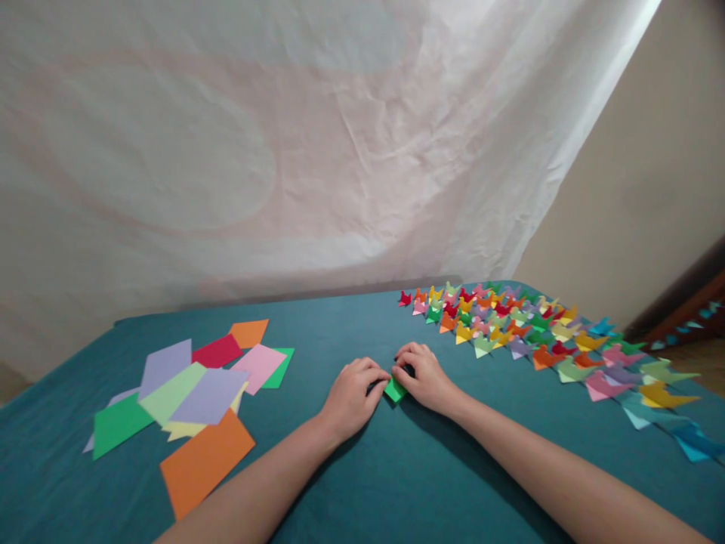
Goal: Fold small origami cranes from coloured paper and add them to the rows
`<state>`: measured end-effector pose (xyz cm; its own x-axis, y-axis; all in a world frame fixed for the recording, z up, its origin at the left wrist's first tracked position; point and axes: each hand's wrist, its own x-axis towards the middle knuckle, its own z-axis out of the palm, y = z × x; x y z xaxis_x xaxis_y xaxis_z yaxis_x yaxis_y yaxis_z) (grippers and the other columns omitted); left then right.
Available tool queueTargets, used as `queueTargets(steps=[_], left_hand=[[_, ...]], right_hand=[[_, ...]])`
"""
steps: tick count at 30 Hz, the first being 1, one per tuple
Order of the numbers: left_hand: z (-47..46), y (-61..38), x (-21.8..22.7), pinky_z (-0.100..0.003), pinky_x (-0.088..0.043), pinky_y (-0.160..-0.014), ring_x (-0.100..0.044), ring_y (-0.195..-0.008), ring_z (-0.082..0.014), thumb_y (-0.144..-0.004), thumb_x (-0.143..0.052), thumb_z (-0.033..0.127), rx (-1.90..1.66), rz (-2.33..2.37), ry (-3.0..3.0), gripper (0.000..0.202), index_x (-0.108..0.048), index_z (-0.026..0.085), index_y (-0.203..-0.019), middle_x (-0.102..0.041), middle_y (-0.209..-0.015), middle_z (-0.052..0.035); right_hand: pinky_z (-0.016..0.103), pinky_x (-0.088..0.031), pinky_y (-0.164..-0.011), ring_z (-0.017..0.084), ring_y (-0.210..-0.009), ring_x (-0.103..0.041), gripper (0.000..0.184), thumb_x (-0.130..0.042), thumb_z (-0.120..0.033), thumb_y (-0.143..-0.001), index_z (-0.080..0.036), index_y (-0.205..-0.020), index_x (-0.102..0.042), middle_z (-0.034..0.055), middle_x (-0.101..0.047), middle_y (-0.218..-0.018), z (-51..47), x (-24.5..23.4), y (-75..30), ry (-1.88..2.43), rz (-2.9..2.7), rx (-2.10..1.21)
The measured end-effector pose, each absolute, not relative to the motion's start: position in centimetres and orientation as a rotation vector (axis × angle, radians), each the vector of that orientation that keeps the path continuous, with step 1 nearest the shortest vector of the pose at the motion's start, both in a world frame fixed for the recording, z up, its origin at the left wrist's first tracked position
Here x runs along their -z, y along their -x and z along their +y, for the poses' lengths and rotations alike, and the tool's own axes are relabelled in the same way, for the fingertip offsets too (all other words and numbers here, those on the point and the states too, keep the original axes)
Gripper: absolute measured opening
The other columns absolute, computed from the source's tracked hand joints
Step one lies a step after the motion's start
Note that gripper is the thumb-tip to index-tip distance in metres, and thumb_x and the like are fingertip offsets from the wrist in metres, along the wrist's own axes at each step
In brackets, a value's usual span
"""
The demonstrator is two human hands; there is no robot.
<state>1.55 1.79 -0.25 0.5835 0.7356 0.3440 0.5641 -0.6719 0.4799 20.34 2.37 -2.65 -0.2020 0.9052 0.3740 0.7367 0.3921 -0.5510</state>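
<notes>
A small piece of folded green paper [395, 391] lies on the teal tablecloth in front of me, partly covered by my fingers. My left hand [355, 394] pinches its left side between thumb and fingertips. From the other side my right hand [424, 378] grips the upper right part of the paper, its fingers curled over it. Both hands rest low on the cloth, close together. How the paper is folded under the fingers is hidden.
Loose coloured paper sheets, among them an orange sheet [208, 462] and a green sheet [123, 425], overlap at the left. Rows of small folded paper birds, such as a yellow bird [668, 396], stand at the right. A pale hanging sheet [317, 166] closes off the back.
</notes>
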Motion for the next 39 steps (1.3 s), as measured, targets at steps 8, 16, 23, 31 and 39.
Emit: queueTargets(steps=[8,16,23,31,39], left_hand=[[1.7,-1.2,0.1,-0.034,-0.041,-0.086,-0.052,-0.096,-0.0191,-0.089,-0.046,0.018,-0.693,0.919,-2.664,0.022,-0.065,0.021,-0.100,-0.062,-0.099,-0.0049],[2.0,-0.9,-0.2,-0.038,-0.039,-0.092,-0.047,-0.108,-0.0213,-0.083,-0.048,0.009,-0.537,0.784,-2.880,0.033,-0.059,0.020,-0.112,-0.062,-0.107,-0.0056],[1.5,-0.8,-1.6,-0.039,-0.036,-0.095,-0.044,-0.112,-0.0222,-0.090,-0.044,0.015,-0.411,0.729,-3.077,0.028,-0.055,0.017,-0.116,-0.060,-0.110,-0.0088],[1.3,-0.9,-1.9,-0.037,-0.033,-0.095,-0.047,-0.109,-0.0215,-0.090,-0.044,0.015,-0.332,0.649,-3.125,0.027,-0.055,0.017,-0.115,-0.062,-0.103,-0.0086],[1.2,-0.8,-2.4,-0.037,-0.033,-0.094,-0.045,-0.114,-0.0226,-0.090,-0.045,0.016,-0.244,0.653,-3.141,0.029,-0.053,0.021,-0.118,-0.062,-0.106,-0.0077]], right_hand=[[0.035,-0.036,-0.080,0.021,-0.092,-0.047,0.008,-0.059,-0.025,-0.080,-0.020,-0.074,-0.058,0.0053,-0.056,-0.094,2.0,2.5,-20.2,1.445,-2.024,-0.233],[0.034,-0.036,-0.080,0.020,-0.092,-0.047,0.008,-0.058,-0.027,-0.081,-0.020,-0.076,-0.057,0.0051,-0.055,-0.096,2.0,2.6,-20.3,1.467,-2.044,-0.220],[0.034,-0.036,-0.079,0.021,-0.091,-0.047,0.009,-0.056,-0.028,-0.082,-0.020,-0.077,-0.056,0.0058,-0.056,-0.096,1.8,2.3,-20.4,1.477,-2.072,-0.221],[0.034,-0.035,-0.079,0.021,-0.091,-0.046,0.008,-0.056,-0.028,-0.082,-0.020,-0.079,-0.056,0.0058,-0.055,-0.097,1.9,2.4,-20.4,1.489,-2.090,-0.193],[0.034,-0.035,-0.079,0.020,-0.091,-0.046,0.009,-0.056,-0.028,-0.082,-0.020,-0.079,-0.057,0.0057,-0.055,-0.097,1.9,2.4,-20.4,1.488,-2.093,-0.189]])
